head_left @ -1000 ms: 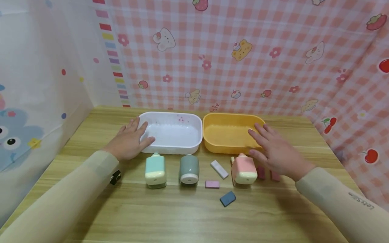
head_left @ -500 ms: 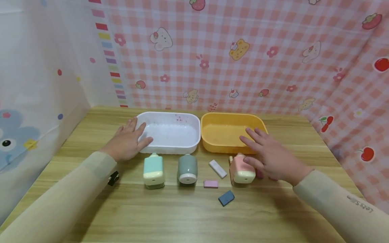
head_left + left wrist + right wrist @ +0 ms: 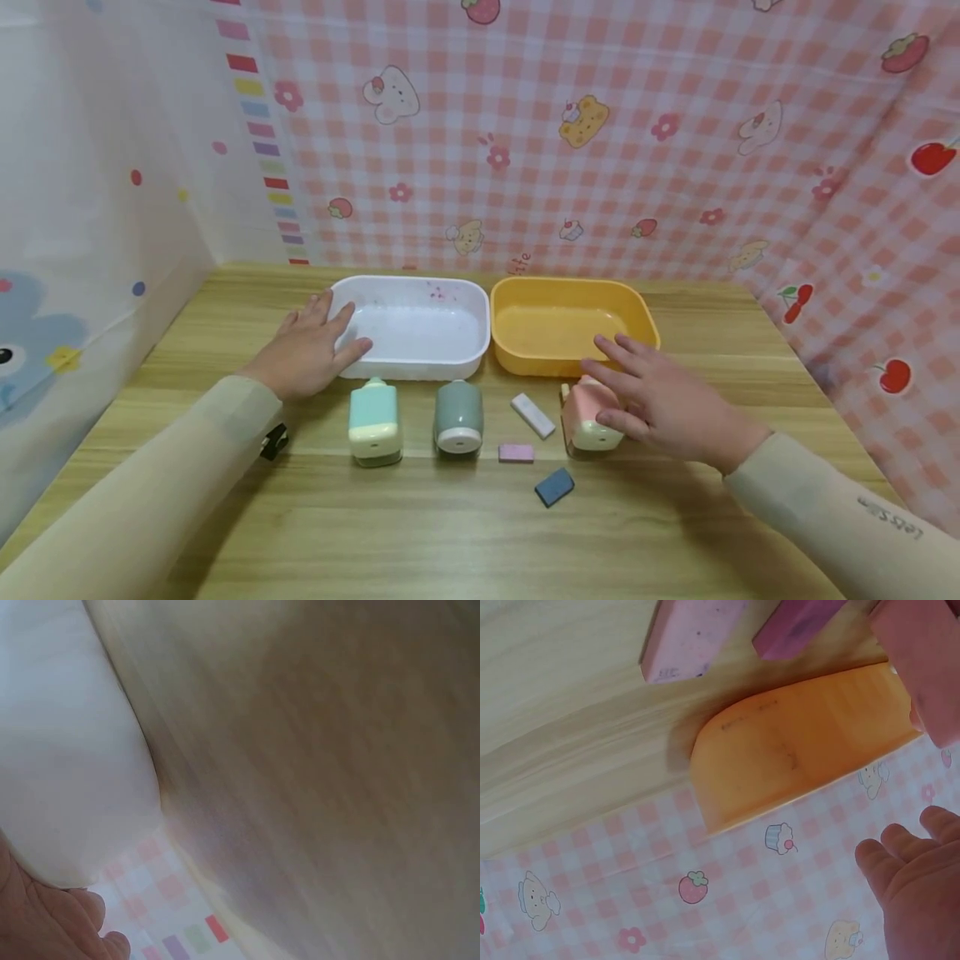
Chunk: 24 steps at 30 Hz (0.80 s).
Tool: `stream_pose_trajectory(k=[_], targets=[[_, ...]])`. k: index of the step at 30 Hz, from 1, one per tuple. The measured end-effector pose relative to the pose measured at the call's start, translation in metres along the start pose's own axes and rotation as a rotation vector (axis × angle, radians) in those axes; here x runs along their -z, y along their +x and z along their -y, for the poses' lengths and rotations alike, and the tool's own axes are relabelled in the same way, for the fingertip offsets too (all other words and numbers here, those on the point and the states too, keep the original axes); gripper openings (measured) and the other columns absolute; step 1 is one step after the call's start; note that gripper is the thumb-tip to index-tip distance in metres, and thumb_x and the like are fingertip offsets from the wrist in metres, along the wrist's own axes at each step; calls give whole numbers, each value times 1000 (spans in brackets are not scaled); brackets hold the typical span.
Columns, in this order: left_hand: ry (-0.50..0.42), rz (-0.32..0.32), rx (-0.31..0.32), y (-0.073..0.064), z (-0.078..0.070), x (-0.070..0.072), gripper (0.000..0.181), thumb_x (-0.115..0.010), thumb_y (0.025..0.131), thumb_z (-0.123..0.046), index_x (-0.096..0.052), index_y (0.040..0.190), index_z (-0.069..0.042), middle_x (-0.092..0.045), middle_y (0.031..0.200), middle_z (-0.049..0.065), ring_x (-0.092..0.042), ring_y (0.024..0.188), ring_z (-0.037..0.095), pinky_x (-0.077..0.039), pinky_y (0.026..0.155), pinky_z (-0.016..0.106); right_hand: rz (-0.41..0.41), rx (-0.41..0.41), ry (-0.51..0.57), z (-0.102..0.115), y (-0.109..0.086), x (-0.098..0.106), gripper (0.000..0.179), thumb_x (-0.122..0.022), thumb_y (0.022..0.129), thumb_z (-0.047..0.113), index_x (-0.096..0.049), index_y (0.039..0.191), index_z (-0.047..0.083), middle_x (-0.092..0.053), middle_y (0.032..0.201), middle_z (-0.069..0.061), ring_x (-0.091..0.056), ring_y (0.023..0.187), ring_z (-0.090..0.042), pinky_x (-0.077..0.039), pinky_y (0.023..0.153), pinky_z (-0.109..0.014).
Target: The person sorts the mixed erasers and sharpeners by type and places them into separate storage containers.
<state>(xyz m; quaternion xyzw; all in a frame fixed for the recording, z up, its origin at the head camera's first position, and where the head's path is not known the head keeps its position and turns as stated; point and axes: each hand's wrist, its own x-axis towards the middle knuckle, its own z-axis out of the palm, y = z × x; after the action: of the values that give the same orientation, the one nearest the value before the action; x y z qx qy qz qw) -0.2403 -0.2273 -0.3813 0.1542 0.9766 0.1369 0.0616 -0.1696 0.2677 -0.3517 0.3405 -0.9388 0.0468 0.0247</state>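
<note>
My left hand [image 3: 303, 350] lies with spread fingers at the left end of a white plastic basin [image 3: 412, 367]; the left wrist view shows its fingers [image 3: 56, 919] against the basin wall [image 3: 75, 750]. Fingers extended, my right hand [image 3: 667, 396] is over a pink pencil sharpener [image 3: 591, 408], its thumb overlapping the sharpener's side. Beyond its fingertips is a yellow basin [image 3: 525, 362]. In the right wrist view, a light pink eraser [image 3: 690, 637] and a darker pink one [image 3: 795, 630] lie beside the pink sharpener [image 3: 922, 671]; in the head view my right hand hides them.
Left of the pink sharpener stand a mint sharpener [image 3: 374, 417] and a grey-green one [image 3: 459, 417]. Between lie a white eraser [image 3: 533, 415], a small pink eraser [image 3: 516, 453] and a blue one [image 3: 555, 487]. A patterned cloth [image 3: 450, 125] hangs behind the table.
My right hand has moved left and nearer the front, from the yellow basin's right end to over the pink sharpener. The left hand stays by the white basin. The head view has turned slightly right.
</note>
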Motion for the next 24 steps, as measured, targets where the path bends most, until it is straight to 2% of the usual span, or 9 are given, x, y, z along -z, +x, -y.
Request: stream_pose_trajectory(k=[9,18,24], targets=[[-1,1,4,2,2,-2,95,-23,105,-75,-17,169,-5,6,174,29,3,162,51,-1,128,71,-17,44,4,3,-8,-5,64,-70,99,48,-55,156,23,-42,167,-15,-38,154,-47,-35,121,-66],[10,4,3,2,0,0,94,-24,106,-74,-18,169,-5,7,175,29,3,162,51,0,128,71,-18,110,-14,4,-14,-9,63,-72,100,43,-54,156,22,-46,164,-17,-40,151,-50,-38,119,-66],[12,15,5,0,-2,1,91,-25,107,-72,-17,169,-6,8,174,28,4,161,51,1,128,71,0,99,2,5,-16,-12,68,-76,96,45,-53,157,25,-47,164,-14,-40,152,-47,-36,120,-65]])
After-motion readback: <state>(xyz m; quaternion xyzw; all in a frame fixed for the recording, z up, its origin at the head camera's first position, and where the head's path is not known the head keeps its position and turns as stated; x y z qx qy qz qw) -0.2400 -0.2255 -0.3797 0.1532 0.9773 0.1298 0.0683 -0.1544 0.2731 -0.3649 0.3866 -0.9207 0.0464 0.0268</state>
